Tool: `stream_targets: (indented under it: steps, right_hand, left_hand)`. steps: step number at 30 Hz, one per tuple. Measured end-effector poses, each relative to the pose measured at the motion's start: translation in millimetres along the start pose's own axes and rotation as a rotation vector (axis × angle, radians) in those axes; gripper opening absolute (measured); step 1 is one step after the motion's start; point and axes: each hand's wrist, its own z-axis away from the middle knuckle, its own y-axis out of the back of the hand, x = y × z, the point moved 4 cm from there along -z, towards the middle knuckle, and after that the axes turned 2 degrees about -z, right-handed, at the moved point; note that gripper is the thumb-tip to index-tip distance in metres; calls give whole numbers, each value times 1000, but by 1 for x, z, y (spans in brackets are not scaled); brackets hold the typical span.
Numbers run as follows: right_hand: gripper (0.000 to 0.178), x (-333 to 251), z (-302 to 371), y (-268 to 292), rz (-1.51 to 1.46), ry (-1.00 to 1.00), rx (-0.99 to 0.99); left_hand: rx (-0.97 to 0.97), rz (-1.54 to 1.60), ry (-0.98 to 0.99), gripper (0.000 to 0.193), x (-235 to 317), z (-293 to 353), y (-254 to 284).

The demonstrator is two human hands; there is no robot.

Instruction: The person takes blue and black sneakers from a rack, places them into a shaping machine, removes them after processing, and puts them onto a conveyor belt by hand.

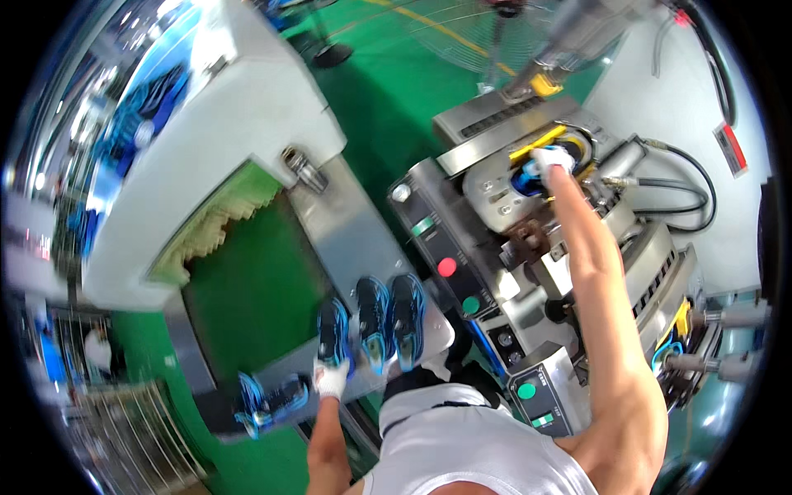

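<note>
My left hand (332,379), in a white glove, is closed on the heel end of a black and blue sports shoe (333,328) at the near edge of the metal table. My right arm stretches far to the right, into a machine. There my white-gloved right hand (553,158) is closed on a blue shoe (526,179), partly hidden by the hand and slightly blurred. Beside the left hand's shoe stand two similar shoes, one (374,318) close to the other (407,318). More black and blue shoes (268,402) lie left of my left hand.
A green conveyor belt (247,289) runs out of a white housing (247,91) with a fringed curtain (219,227). The machine's control panel (445,247) carries a red button and green ones. Black hoses (681,186) loop at the right. A floor fan (495,41) stands beyond.
</note>
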Motion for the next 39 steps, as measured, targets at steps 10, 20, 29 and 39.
stream_targets:
  steps: [10, 20, 29, 39]
  right_hand:
    - [92, -50, 414, -72, -24, 810, 139]
    - [89, -66, 518, -214, -76, 718, -308]
    - [83, -47, 556, -381, -109, -103, -153]
    - [79, -32, 643, -234, -669, -373, -232]
  left_hand:
    - [29, 324, -87, 80, -51, -21, -15]
    - [-317, 353, 6, 94, -101, -52, 43]
    - [-226, 501, 121, 71, -146, -94, 71]
    - [-378, 430, -435, 58, -54, -68, 122]
